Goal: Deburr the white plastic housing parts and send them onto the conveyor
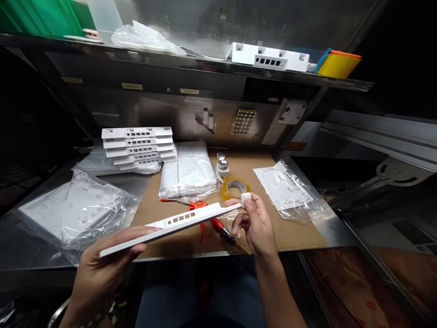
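My left hand (109, 255) is closed around the left end of a white plastic panel (194, 218), thumb on top and fingers beneath. The panel is held tilted above the bench, its right end higher, with a row of small port cut-outs along one edge. At that right end, my right hand (256, 223) pinches a small white pad (246, 198) between thumb and finger; whether it is cloth or foam I cannot tell. Under the panel lie an orange-handled tool (218, 224) and a roll of yellow tape (226, 188), partly covered.
Several similar panels (138, 148) are stacked at the back left. Clear plastic bags (187, 168) lie beside them. Bagged white panels rest at the left (71, 205) and right (287, 189). A small metal-lidded bottle (222, 169) stands behind the tape. A metal shelf (205, 68) overhangs the bench.
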`<state>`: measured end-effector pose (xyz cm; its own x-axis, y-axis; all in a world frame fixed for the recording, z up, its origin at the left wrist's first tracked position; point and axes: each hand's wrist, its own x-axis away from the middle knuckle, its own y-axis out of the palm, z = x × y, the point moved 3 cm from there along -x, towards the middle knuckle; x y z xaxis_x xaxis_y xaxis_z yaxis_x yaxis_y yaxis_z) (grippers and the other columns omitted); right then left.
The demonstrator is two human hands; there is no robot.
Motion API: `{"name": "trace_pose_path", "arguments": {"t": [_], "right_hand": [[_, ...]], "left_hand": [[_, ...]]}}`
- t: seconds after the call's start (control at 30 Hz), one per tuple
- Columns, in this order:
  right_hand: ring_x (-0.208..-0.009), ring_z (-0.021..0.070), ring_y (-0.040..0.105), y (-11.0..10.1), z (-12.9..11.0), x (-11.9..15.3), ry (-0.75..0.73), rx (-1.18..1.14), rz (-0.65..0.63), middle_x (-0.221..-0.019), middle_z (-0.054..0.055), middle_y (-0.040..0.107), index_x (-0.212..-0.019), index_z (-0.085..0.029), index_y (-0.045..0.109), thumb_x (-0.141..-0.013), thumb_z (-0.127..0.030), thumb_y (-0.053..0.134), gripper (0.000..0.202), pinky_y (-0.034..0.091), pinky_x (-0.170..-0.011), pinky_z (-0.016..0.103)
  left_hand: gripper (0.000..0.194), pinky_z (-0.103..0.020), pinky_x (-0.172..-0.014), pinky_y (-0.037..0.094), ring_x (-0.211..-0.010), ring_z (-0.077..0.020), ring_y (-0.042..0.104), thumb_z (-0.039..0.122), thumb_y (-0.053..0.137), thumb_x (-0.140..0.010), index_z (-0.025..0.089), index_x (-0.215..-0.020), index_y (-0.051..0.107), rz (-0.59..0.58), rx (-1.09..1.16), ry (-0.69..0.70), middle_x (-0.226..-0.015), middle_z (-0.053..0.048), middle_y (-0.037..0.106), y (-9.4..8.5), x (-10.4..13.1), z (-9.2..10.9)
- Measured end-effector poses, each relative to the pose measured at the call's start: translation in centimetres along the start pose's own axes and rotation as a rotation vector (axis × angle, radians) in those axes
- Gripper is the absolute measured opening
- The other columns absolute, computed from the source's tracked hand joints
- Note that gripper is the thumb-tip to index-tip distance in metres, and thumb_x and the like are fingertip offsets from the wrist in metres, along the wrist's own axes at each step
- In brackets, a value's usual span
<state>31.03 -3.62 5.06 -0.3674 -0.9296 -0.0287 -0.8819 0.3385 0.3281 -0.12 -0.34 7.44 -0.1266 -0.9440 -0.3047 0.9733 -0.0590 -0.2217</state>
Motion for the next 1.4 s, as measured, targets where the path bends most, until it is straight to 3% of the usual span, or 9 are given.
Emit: {"name": "trace_pose_path", "arguments": {"t": [0.2, 0.53, 0.67, 0.77, 0.83, 1.0, 1.13, 1.27, 1.4], "right_hand": [[-0.058, 0.0189, 0.073, 0.9, -0.3, 0.2, 0.08, -0.117, 0.049, -0.079, 0.001, 0.076, -0.103, -0.023, 0.054, -0.088, -0.058, 0.073, 0.043, 0.059, -0.051, 0.028], [-0.056, 0.0152, 0.069, -0.1, -0.4, -0.1, 0.017, -0.09, 0.155, -0.075, 0.0, 0.072, -0.095, -0.02, 0.064, -0.086, -0.053, 0.077, 0.037, 0.06, -0.057, 0.028], [-0.064, 0.0157, 0.068, -0.1, -0.6, -0.3, -0.044, -0.109, 0.148, -0.072, 0.0, 0.069, -0.09, -0.02, 0.063, -0.089, -0.049, 0.074, 0.032, 0.058, -0.06, 0.026], [-0.067, 0.0129, 0.064, 0.0, -0.9, -0.1, -0.147, -0.112, 0.148, -0.07, 0.0, 0.067, -0.082, -0.019, 0.061, -0.093, -0.046, 0.069, 0.03, 0.055, -0.065, 0.022], [-0.065, 0.0114, 0.061, 0.1, -1.0, 0.1, -0.201, -0.095, 0.152, -0.069, 0.0, 0.066, -0.082, -0.019, 0.061, -0.094, -0.044, 0.067, 0.029, 0.052, -0.065, 0.02], [-0.064, 0.0135, 0.062, 0.0, -0.1, -0.5, -0.162, -0.071, 0.108, -0.069, 0.0, 0.067, -0.088, -0.019, 0.061, -0.094, -0.047, 0.068, 0.03, 0.054, -0.063, 0.024], [-0.075, 0.0156, 0.071, -0.4, 0.0, -1.9, -0.197, -0.075, 0.194, -0.103, 0.002, 0.074, -0.107, -0.024, 0.056, -0.091, -0.049, 0.072, 0.034, 0.058, -0.061, 0.027], [-0.093, 0.0167, 0.071, 0.5, -1.5, -0.4, -0.531, 0.152, 0.508, -0.113, 0.002, 0.066, -0.11, -0.025, 0.062, -0.094, -0.042, 0.072, 0.026, 0.058, -0.068, 0.027], [-0.087, 0.018, 0.066, 5.1, -2.3, 3.2, -0.716, 0.468, 0.238, -0.094, 0.003, 0.066, -0.103, -0.024, 0.071, -0.092, -0.024, 0.074, 0.012, 0.055, -0.077, 0.033]], "left_hand": [[0.017, -0.039, -0.091, 0.062, -0.096, -0.0303, 0.077, 0.032, 0.081, -0.085, 0.031, -0.101, 0.084, -0.141, 0.056, 0.118, -0.1, -0.005, 0.082, 1.2, -1.3, -0.2], [0.014, -0.05, -0.109, 0.052, -0.105, -0.0306, 0.076, 0.031, 0.076, -0.092, 0.032, -0.104, 0.083, -0.228, 0.202, 0.178, -0.102, -0.006, 0.082, 2.4, -1.8, 0.2], [0.037, -0.054, -0.126, 0.027, -0.142, -0.037, 0.052, 0.062, 0.07, -0.089, 0.028, -0.096, 0.084, -0.199, 0.229, 0.195, -0.128, -0.011, 0.075, 3.2, -1.9, 0.1], [0.067, -0.048, -0.129, 0.021, -0.16, -0.0323, 0.019, 0.083, 0.048, -0.089, 0.032, -0.121, 0.077, 0.118, 0.531, 0.001, -0.167, -0.002, 0.041, 3.6, -2.0, -0.4], [0.064, -0.05, -0.126, 0.029, -0.158, -0.0298, 0.025, 0.074, 0.043, -0.098, 0.035, -0.146, 0.058, 0.278, 0.846, -0.31, -0.17, -0.001, 0.034, 4.3, -2.1, -1.1], [0.076, -0.062, -0.114, 0.044, -0.138, -0.0427, 0.054, 0.06, 0.039, -0.102, 0.006, -0.156, 0.039, 0.042, 1.298, -0.962, -0.142, -0.025, 0.063, 7.0, -2.7, -0.4], [0.069, -0.063, -0.114, 0.045, -0.128, -0.0371, 0.064, 0.007, 0.042, -0.091, 0.004, -0.159, 0.03, 0.118, 1.369, -0.932, -0.135, -0.023, 0.068, 7.9, -3.9, 0.7], [0.085, -0.065, -0.115, 0.044, -0.131, -0.0359, 0.062, 0.0, 0.044, -0.081, 0.01, -0.162, 0.022, 0.21, 1.456, -0.82, -0.141, -0.021, 0.065, 8.8, -4.4, 1.8], [0.084, -0.058, -0.112, 0.051, -0.128, -0.0334, 0.065, 0.0, 0.042, -0.083, 0.012, -0.163, 0.02, 0.231, 1.494, -0.805, -0.141, -0.019, 0.066, 9.3, -4.2, 2.3]]}}
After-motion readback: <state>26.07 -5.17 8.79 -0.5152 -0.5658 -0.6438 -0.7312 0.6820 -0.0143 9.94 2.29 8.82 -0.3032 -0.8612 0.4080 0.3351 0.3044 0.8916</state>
